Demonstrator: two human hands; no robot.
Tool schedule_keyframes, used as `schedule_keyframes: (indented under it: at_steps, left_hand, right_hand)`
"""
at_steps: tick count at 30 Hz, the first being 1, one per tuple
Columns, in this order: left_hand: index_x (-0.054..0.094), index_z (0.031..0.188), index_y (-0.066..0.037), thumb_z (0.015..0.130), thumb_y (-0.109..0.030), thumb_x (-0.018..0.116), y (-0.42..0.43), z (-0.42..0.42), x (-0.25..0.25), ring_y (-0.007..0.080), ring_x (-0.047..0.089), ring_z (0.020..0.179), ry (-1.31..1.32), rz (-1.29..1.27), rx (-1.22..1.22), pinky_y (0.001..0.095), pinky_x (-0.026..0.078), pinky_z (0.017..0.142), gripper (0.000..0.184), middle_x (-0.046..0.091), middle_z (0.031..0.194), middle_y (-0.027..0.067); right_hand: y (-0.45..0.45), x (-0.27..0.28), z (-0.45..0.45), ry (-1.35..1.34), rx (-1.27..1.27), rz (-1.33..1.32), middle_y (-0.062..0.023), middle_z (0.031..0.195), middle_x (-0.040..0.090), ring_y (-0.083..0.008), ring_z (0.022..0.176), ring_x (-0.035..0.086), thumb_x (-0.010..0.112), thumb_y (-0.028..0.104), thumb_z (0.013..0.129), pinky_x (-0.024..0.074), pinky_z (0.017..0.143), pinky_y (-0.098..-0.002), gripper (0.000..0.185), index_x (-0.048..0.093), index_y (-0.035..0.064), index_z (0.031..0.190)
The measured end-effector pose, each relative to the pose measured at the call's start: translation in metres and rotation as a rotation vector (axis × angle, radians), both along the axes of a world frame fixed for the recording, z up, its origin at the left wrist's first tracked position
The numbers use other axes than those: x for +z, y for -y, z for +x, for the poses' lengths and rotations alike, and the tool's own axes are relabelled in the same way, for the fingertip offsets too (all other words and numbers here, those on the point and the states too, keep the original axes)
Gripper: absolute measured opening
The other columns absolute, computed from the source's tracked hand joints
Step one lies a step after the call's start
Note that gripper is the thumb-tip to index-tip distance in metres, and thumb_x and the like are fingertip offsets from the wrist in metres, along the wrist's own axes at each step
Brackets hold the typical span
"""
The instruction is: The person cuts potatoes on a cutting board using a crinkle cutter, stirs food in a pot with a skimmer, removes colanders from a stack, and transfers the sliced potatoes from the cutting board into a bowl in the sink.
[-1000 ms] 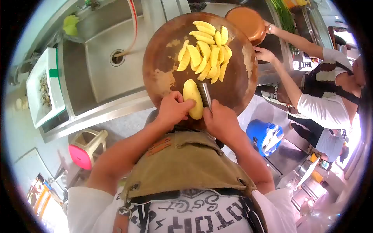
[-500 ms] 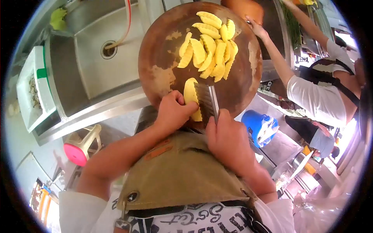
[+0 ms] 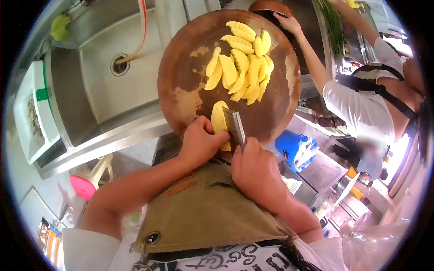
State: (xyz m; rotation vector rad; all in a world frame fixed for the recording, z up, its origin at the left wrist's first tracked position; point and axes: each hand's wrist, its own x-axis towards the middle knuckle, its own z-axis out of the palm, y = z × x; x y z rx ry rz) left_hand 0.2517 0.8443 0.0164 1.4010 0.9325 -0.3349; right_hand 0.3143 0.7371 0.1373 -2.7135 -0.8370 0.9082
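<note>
Olive apron (image 3: 208,217) is covering the person's front at the nearest edge of the view. The left hand (image 3: 202,142) is curling in, thumb and fingers pinching a pale-yellow peeled piece (image 3: 218,118), which is lying lengthwise on the near edge of a round brown board (image 3: 181,54). The right hand (image 3: 259,174) is closing around the end of a ridged metal cutter (image 3: 238,128); its blade is standing against the piece's right side, though exact cut depth is not showing. Farther up the board, crinkle-edged wedges (image 3: 243,68) are lying in a loose, overlapping pile, well apart from the left hand. Left of the board, a steel sink (image 3: 97,97) is holding a hose end at its drain. Right of the board, a blue bucket (image 3: 286,145) is standing on the floor. Beyond, a co-worker's hand (image 3: 288,23) is reaching to a brown pan (image 3: 270,6), partly cropped by the frame.
</note>
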Motion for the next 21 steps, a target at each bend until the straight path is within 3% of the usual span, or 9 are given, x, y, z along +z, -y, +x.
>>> schedule_keyframes:
  at_steps: [6, 9, 12, 15, 16, 21]
  left_hand:
    - [0.042, 0.065, -0.005, 0.067, -0.025, 0.073, -0.004, 0.001, 0.002, 0.0152, 0.046, 0.055, 0.025, 0.037, -0.022, 0.0328, 0.042, 0.051, 0.037, 0.049, 0.058, 0.0069]
    - [0.042, 0.065, -0.005, 0.066, -0.025, 0.073, -0.004, 0.000, 0.000, 0.0160, 0.046, 0.055, 0.028, 0.028, -0.015, 0.0334, 0.042, 0.051, 0.037, 0.049, 0.058, 0.0072]
    - [0.042, 0.065, -0.005, 0.066, -0.026, 0.074, -0.005, 0.000, 0.004, 0.0167, 0.046, 0.056, 0.012, 0.028, -0.044, 0.0335, 0.042, 0.053, 0.038, 0.049, 0.059, 0.0080]
    - [0.043, 0.065, -0.004, 0.067, -0.023, 0.070, -0.011, 0.007, 0.002, 0.0163, 0.047, 0.059, 0.032, 0.056, -0.084, 0.0343, 0.042, 0.054, 0.034, 0.050, 0.061, 0.0084]
    - [0.043, 0.065, -0.004, 0.068, -0.022, 0.069, -0.008, 0.000, 0.004, 0.0159, 0.047, 0.061, 0.020, 0.037, -0.110, 0.0347, 0.041, 0.054, 0.032, 0.050, 0.062, 0.0085]
    - [0.044, 0.066, -0.003, 0.068, -0.024, 0.068, -0.013, 0.000, 0.003, 0.0178, 0.050, 0.062, 0.058, 0.071, -0.174, 0.0351, 0.043, 0.057, 0.032, 0.053, 0.064, 0.0097]
  right_hand:
    - [-0.007, -0.001, -0.001, -0.027, -0.049, -0.012, -0.0260, 0.066, 0.059, -0.0428, 0.057, 0.061, 0.051, 0.011, 0.084, 0.0500, 0.052, -0.0510, 0.016, 0.046, -0.0040, 0.082]
    - [0.002, -0.013, -0.006, -0.031, -0.014, 0.004, -0.0296, 0.069, 0.058, -0.0479, 0.062, 0.058, 0.053, 0.013, 0.086, 0.0460, 0.056, -0.0560, 0.018, 0.045, -0.0028, 0.087]
    - [-0.005, -0.050, 0.003, -0.146, -0.144, -0.189, -0.0325, 0.072, 0.059, -0.0496, 0.067, 0.059, 0.050, 0.015, 0.087, 0.0466, 0.060, -0.0570, 0.020, 0.044, -0.0037, 0.089]
    - [-0.006, -0.054, 0.002, -0.143, -0.143, -0.237, -0.0298, 0.075, 0.063, -0.0446, 0.069, 0.064, 0.042, 0.014, 0.088, 0.0517, 0.063, -0.0521, 0.022, 0.045, -0.0061, 0.095]
    - [-0.010, -0.047, 0.006, -0.219, -0.119, -0.288, -0.0296, 0.079, 0.064, -0.0466, 0.076, 0.064, 0.042, 0.017, 0.088, 0.0504, 0.071, -0.0530, 0.027, 0.045, -0.0067, 0.100]
    - [-0.002, -0.053, 0.006, -0.161, -0.102, -0.243, -0.0284, 0.078, 0.064, -0.0467, 0.074, 0.063, 0.044, 0.023, 0.090, 0.0497, 0.070, -0.0536, 0.030, 0.045, -0.0053, 0.100]
